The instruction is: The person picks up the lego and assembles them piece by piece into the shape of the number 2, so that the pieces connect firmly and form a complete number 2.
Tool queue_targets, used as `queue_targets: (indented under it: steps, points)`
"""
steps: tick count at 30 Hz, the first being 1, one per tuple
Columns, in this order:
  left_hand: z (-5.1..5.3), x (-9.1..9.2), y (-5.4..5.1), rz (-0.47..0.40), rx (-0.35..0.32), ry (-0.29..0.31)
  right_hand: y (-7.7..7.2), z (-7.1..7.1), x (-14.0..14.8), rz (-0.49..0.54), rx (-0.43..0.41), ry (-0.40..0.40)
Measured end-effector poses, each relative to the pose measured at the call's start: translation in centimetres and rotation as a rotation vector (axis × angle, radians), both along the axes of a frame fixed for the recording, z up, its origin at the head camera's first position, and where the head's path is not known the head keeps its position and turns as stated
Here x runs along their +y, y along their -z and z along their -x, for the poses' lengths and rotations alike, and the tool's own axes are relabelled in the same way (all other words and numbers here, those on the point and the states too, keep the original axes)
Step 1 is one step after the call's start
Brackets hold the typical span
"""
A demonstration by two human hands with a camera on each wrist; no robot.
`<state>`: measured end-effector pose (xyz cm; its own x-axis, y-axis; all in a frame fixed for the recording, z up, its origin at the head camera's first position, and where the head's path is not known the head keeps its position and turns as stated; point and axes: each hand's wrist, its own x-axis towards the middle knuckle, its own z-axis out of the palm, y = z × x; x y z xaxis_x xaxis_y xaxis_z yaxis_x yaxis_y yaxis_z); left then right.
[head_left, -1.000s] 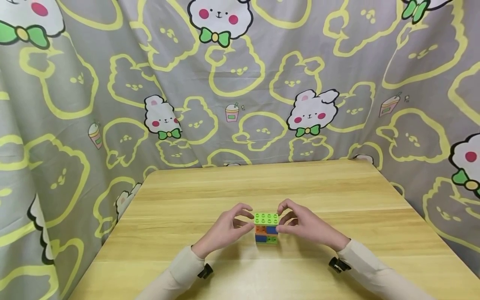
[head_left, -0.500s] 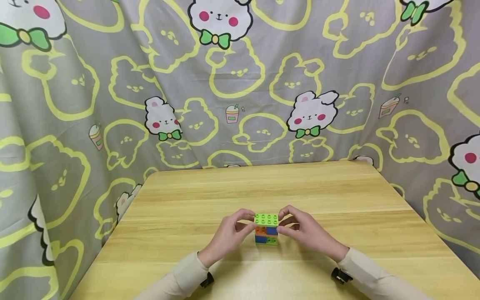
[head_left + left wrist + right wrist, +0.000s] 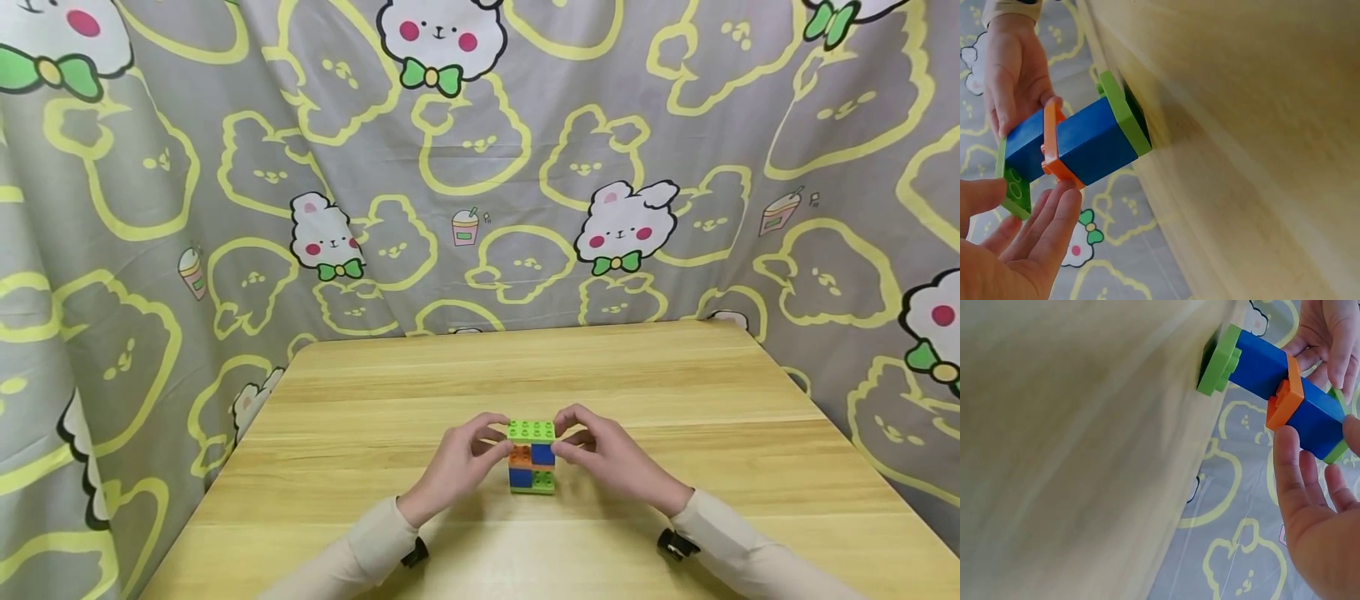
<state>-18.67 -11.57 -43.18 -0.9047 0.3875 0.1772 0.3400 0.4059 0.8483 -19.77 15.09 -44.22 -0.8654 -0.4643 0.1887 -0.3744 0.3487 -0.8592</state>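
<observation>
A small stack of toy building blocks (image 3: 532, 457) stands between my two hands, over the middle of the near tabletop. It has a green plate (image 3: 531, 431) on top, blue bricks (image 3: 1097, 141) offset on either side of an orange plate (image 3: 1285, 400), and another green plate (image 3: 1124, 112) at the bottom. My left hand (image 3: 463, 460) holds the left side near the top, thumb in front and fingers behind. On the right side, my right hand (image 3: 609, 452) grips it the same way. Whether the base touches the table cannot be told.
The wooden table (image 3: 360, 400) spreads out around the hands. Behind it and along both sides hangs a grey curtain (image 3: 525, 167) with cartoon bears. A black wrist strap part (image 3: 677, 544) shows under the right cuff, another (image 3: 414, 552) under the left.
Both hands first drew in against the stack's sides. Since half a second ago the stack's top has moved slightly up in the head view, and more of its front shows.
</observation>
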Motion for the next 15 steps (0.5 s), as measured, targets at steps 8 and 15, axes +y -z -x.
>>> queue_targets:
  steps: [8, 15]
  points:
    - [0.8, 0.0, 0.0, 0.056, 0.016, 0.017, -0.1, 1.0, -0.2, 0.014, -0.060, 0.031]
    - [1.6, -0.1, -0.1, 0.066, -0.029, 0.027, -0.1, 2.0, -0.4, 0.032, -0.064, 0.043]
